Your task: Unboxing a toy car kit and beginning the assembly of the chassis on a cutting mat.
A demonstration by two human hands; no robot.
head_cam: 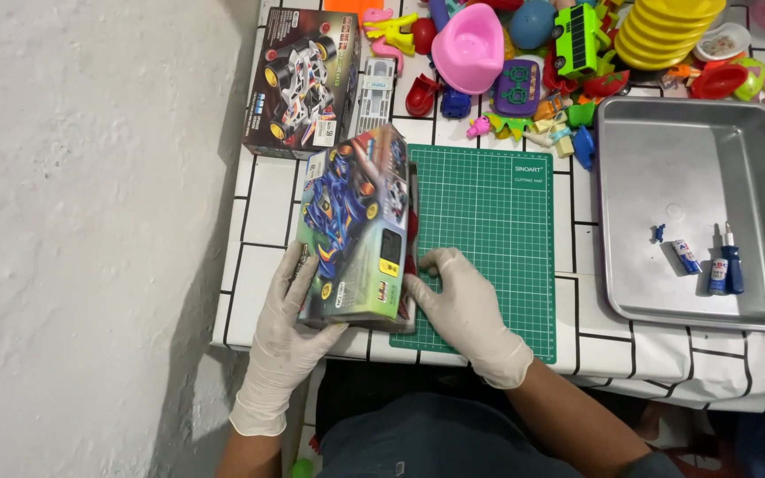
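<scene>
Head view, looking down: two gloved hands clasp a glossy cardboard toy-car box [358, 232] at the near table [263, 212] edge, the left hand [287, 332] flat on its outer side, the right hand [464, 305] pressing its inner side over a ruled green cutting mat [489, 239]. Smooth latex on slick card so near the edge might let it slide off.

Both hands wear thin whitish disposable gloves [281, 354].

Yellow stack [666, 31] cut off, top edge.
</scene>
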